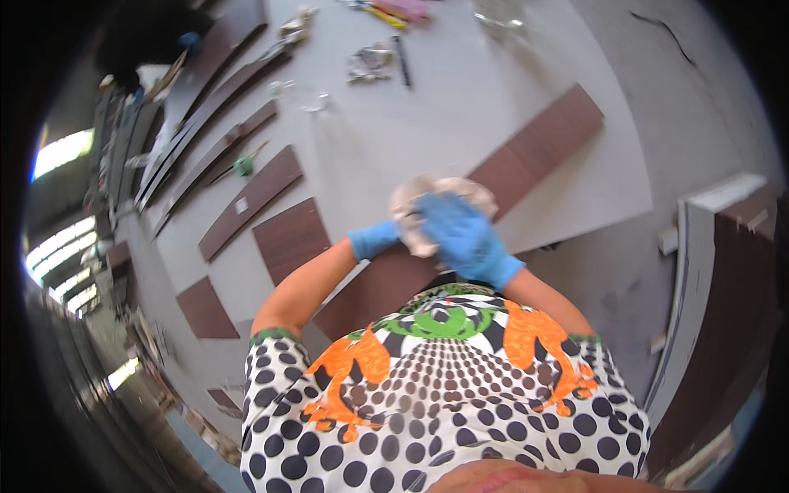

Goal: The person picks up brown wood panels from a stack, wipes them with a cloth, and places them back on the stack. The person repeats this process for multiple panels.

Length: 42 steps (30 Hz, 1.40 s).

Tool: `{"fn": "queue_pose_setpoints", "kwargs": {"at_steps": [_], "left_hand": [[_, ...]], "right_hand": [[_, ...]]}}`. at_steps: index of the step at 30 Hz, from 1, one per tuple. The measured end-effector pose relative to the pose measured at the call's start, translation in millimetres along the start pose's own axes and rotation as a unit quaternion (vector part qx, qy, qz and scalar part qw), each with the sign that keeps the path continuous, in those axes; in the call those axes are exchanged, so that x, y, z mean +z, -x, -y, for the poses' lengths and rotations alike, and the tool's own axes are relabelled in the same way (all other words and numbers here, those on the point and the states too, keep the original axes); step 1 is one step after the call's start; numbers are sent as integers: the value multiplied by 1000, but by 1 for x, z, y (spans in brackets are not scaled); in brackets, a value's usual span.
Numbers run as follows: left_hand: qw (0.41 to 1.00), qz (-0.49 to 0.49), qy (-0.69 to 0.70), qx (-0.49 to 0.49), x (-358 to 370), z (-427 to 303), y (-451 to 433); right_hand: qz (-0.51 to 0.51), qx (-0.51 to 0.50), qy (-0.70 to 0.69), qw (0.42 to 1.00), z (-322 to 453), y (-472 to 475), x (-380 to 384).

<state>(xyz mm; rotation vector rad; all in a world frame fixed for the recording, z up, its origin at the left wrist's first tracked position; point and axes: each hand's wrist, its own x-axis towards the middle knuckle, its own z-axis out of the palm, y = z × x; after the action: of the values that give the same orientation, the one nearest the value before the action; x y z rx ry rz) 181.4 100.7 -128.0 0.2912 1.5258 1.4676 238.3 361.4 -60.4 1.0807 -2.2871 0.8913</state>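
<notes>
Both of my hands wear blue gloves and meet at a crumpled cream cloth [410, 191] in front of my chest. My right hand [461, 237] is spread over the cloth, its fingers against the folds. My left hand [375, 240] reaches to the cloth's left side; its fingers are hidden there. Beneath the cloth runs a long brown wood-grain board [536, 148], slanting from upper right down towards my body. The cloth and hands cover its middle, and motion blurs them.
More brown panels [293, 237] lie on the grey table [394, 135] to the left, one with a green tape roll [243, 165] near it. A marker-like black tool [402, 61], crumpled material [368, 63] and a clear container [499, 15] are farther up. Stacked panels [709, 320] stand right; a person [148, 37] works upper left.
</notes>
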Motion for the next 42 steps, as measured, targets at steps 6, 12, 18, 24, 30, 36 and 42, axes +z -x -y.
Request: {"fn": "queue_pose_setpoints", "kwargs": {"at_steps": [6, 12, 18, 24, 30, 36, 42], "left_hand": [[980, -33, 84, -178, 0, -32, -6], [984, -15, 62, -169, -1, -35, -32], [977, -76, 47, -192, -12, -19, -23], [985, -84, 22, -149, -20, -20, -29], [985, -76, 26, -155, -3, -62, -73], [987, -56, 41, -146, -10, -28, -29], [987, -54, 31, -146, -8, -9, -7]], "right_hand": [[-16, 90, 97, 991, -126, 21, -16], [-128, 372, 270, 879, -378, 80, -214], [-208, 214, 161, 941, -251, 38, -157], [-30, 82, 162, 983, -167, 44, -35], [-96, 173, 356, 913, -352, 43, -190], [-246, 318, 128, 907, -257, 50, -185], [-60, 157, 209, 963, -48, 35, 26]]}}
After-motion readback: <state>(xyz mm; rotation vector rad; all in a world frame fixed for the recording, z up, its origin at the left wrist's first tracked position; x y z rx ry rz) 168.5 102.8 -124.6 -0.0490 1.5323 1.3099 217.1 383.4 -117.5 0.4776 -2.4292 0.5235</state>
